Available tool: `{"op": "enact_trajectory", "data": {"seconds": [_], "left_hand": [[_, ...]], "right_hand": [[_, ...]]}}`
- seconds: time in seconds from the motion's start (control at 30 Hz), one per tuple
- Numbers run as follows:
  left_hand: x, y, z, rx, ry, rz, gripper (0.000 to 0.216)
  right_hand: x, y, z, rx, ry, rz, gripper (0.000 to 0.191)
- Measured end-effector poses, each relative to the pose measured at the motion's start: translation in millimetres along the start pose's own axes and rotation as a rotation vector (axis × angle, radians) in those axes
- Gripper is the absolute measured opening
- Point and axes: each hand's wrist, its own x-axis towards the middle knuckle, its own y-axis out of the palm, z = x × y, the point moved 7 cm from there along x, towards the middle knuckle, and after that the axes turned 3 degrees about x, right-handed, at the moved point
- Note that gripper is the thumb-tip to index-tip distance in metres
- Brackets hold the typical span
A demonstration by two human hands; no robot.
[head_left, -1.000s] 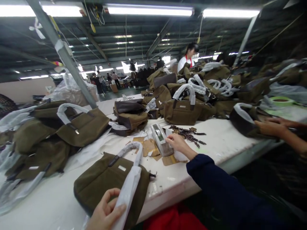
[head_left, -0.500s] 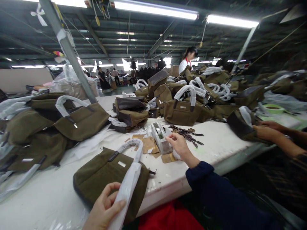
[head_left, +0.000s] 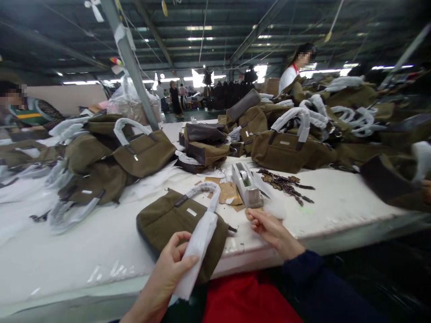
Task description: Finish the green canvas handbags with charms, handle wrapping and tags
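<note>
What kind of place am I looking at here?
Most likely a bag factory's finishing or packing floor: piles of olive bags with wrapped handles on a long white table, a tape dispenser, and other workers under strip lights.

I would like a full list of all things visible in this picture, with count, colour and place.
olive bag: one, olive, near table edge, handle wrapped in white
tape dispenser: one, grey-white, table centre
cardboard scraps: a few, brown, left of the dispenser
dark trims: small pile, brown-black, right of the dispenser
bag piles: many, olive and brown, left, centre and right rear
table: one, white
pole: one, grey, slanted, rear left
other people: several, background
left hand: grips the white wrapped handle
right hand: near the dispenser, fingers pinched; what it holds is unclear
</note>
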Motion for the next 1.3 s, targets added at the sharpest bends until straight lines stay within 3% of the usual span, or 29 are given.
{"op": "enact_trajectory", "data": {"seconds": [0.17,0.27,0.43,0.83,0.9,1.0,1.07,1.13,1.2,1.3], "left_hand": [[-1.6,1.6,-2.5,-0.009,0.030,0.016,0.058],[-2.8,0.7,-2.9,0.011,0.043,0.015,0.057],[-4.6,-1.8,-2.8,0.021,0.071,0.029,0.055],[-2.0,-8.3,-3.2,-0.080,0.046,0.047,0.056],[-1.2,-9.3,-4.3,-0.104,0.036,0.039,0.057],[0.5,-9.0,-5.9,-0.118,0.029,0.036,0.059],[1.6,-8.2,-6.3,-0.119,0.030,0.043,0.059],[2.6,-7.2,-5.9,-0.119,0.030,0.060,0.057],[3.4,-6.7,-5.0,-0.119,0.029,0.081,0.056],[5.0,-8.4,-3.1,-0.116,0.025,0.085,0.057]], "right_hand": [[-69.9,98.9,-10.0,0.035,0.183,0.487,0.036],[-85.8,129.9,-26.7,-0.089,0.204,0.549,0.039],[-75.9,124.8,-53.1,-0.284,0.165,0.464,0.042],[-73.0,113.4,-71.4,-0.385,0.135,0.425,0.050],[-70.9,102.3,-64.1,-0.436,0.018,0.361,0.042],[-77.3,99.3,-23.4,-0.646,-0.496,0.274,0.018],[-93.8,116.4,-0.8,-0.868,-0.884,0.361,0.015],[-107.8,135.9,5.4,-1.092,-1.144,0.498,0.025],[-114.8,148.6,5.3,-1.249,-1.292,0.559,0.027],[-117.3,157.2,0.7,-1.331,-1.380,0.552,0.024]]}}
